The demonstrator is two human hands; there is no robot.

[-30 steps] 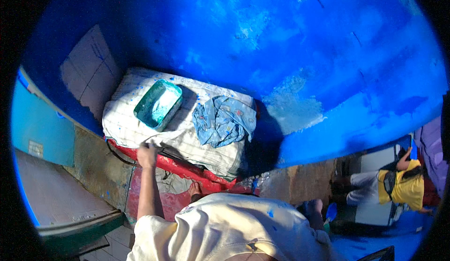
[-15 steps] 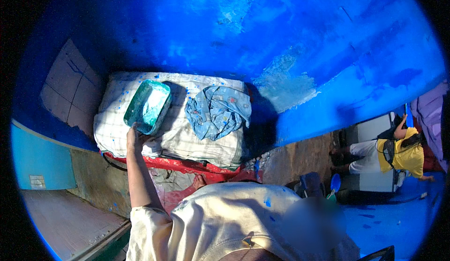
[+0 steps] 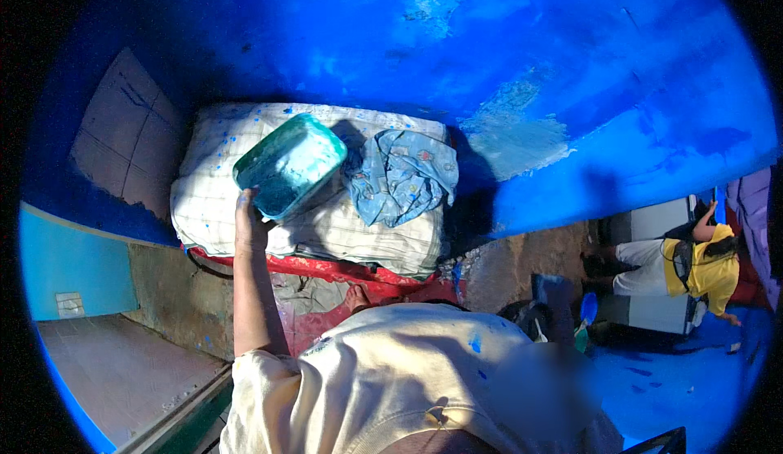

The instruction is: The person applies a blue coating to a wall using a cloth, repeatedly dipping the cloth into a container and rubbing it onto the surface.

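My left hand [image 3: 249,209] is closed on the near left corner of a green rectangular plastic tub [image 3: 314,140]. Whitish and dark blue smears coat the tub's inside, and it tilts toward me above a padded surface. That surface is draped with a white checked cloth [image 3: 220,160] speckled with blue paint. Just right of the tub lies a crumpled light-blue patterned cloth [image 3: 404,177]. My right hand does not show.
A blue-painted wall [image 3: 342,38] with pale worn patches rises behind the draped surface. A red edge [image 3: 326,268] runs along its front, by my bare foot [image 3: 356,296]. At the right, another person in a yellow shirt [image 3: 705,270] stands by the wall. Dark containers [image 3: 546,303] stand between us.
My left hand has lifted the tub and swung it up and to the right, turning it clockwise. It now hangs closer to the blue patterned cloth. The view has shifted slightly.
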